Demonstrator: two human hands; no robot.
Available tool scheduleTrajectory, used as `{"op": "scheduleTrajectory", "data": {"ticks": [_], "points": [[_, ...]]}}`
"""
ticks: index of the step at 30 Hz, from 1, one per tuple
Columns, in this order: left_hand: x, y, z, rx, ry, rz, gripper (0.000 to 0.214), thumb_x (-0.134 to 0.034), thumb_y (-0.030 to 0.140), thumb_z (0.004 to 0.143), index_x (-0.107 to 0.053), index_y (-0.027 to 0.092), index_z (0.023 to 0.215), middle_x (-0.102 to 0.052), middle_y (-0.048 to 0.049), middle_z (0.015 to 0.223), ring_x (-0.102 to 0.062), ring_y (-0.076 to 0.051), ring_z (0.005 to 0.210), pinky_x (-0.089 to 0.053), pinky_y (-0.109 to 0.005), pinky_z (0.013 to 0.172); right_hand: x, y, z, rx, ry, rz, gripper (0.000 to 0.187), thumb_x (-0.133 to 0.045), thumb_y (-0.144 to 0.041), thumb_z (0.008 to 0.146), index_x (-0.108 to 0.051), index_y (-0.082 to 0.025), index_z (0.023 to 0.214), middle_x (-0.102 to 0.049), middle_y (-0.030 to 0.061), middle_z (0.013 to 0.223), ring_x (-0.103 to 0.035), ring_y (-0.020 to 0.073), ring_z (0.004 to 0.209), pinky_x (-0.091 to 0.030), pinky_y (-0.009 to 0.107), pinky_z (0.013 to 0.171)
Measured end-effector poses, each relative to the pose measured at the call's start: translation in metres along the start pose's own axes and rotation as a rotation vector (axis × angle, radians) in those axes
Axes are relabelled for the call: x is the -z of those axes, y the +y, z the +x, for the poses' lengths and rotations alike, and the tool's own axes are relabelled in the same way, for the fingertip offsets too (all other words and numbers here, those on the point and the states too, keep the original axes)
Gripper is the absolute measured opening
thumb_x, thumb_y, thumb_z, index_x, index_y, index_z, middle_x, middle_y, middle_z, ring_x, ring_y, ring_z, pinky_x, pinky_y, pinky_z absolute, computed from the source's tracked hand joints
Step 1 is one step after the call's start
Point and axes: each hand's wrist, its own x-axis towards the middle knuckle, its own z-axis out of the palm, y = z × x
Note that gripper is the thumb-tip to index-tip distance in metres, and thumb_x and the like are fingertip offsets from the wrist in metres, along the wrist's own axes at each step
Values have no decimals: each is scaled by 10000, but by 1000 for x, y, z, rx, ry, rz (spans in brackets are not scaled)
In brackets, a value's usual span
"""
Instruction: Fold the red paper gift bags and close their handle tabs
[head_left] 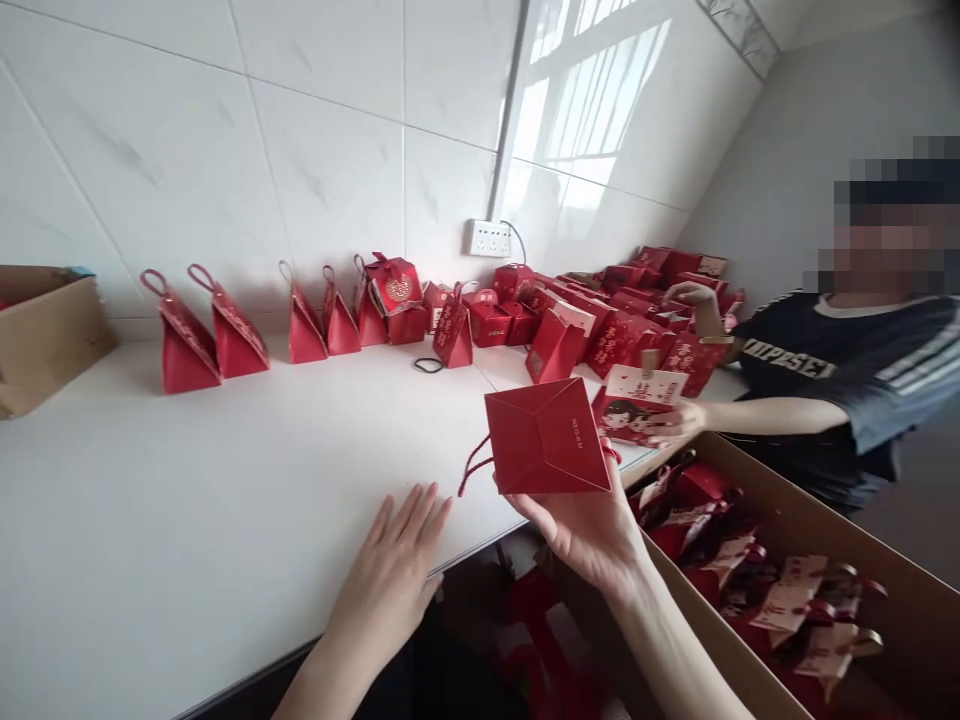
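Observation:
My right hand (pixel 589 525) holds a red paper gift box (pixel 546 438) above the front edge of the white table (pixel 187 500), its flat bottom turned towards me and a red cord hanging off its left side. My left hand (pixel 390 570) lies flat on the table just left of it, fingers stretched out, holding nothing. Along the wall stand several red triangular gift boxes (pixel 214 335) with loop handles.
A person in a dark shirt (pixel 847 375) sits at the right, one hand holding a red-and-white box (pixel 637 405), the other among a heap of red boxes (pixel 615 315). A large cardboard carton (pixel 862 560) of flat boxes stands at my lower right. Another carton (pixel 45 330) sits far left.

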Motion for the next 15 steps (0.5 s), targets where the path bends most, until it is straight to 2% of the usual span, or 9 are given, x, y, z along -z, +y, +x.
{"op": "scheduleTrajectory", "data": {"ticks": [4,9,11,13,15], "points": [[-2,-6,-2,-18,9,98,747,-412,-3,762,-303,173,1479,-368,-104,1535,-419,-284,1385,-470,-515,1071,0,1,-10,-27,-3,13,478,-703,-523,777,-664,-196,1125,-704,55,1189,-673,199,1094,-568,327,927],[3,0,1,-4,-50,133,757,-416,-18,739,-349,169,1470,-366,-95,1533,-412,-286,1387,-468,-520,1075,1,4,-12,-38,22,-82,629,-683,-644,732,-628,-212,1185,-675,61,1241,-660,216,1116,-547,349,960],[5,2,3,10,-79,119,759,-432,-12,732,-365,176,1464,-358,-91,1535,-406,-286,1390,-460,-519,1083,3,6,-11,33,40,-247,690,-586,-740,746,-612,-216,1195,-666,80,1246,-654,239,1122,-540,418,968],[8,4,3,27,-104,97,756,-446,-3,731,-374,180,1462,-352,-87,1537,-398,-285,1395,-448,-519,1094,7,10,-9,182,78,-504,750,-526,-787,747,-575,-214,1229,-650,120,1248,-645,288,1122,-541,511,939],[10,4,4,39,-123,67,756,-456,3,734,-374,183,1463,-346,-82,1539,-386,-284,1402,-439,-519,1102,16,15,-7,341,116,-702,812,-694,-729,649,-518,-242,1273,-619,134,1267,-609,333,1155,-530,558,931]]}}
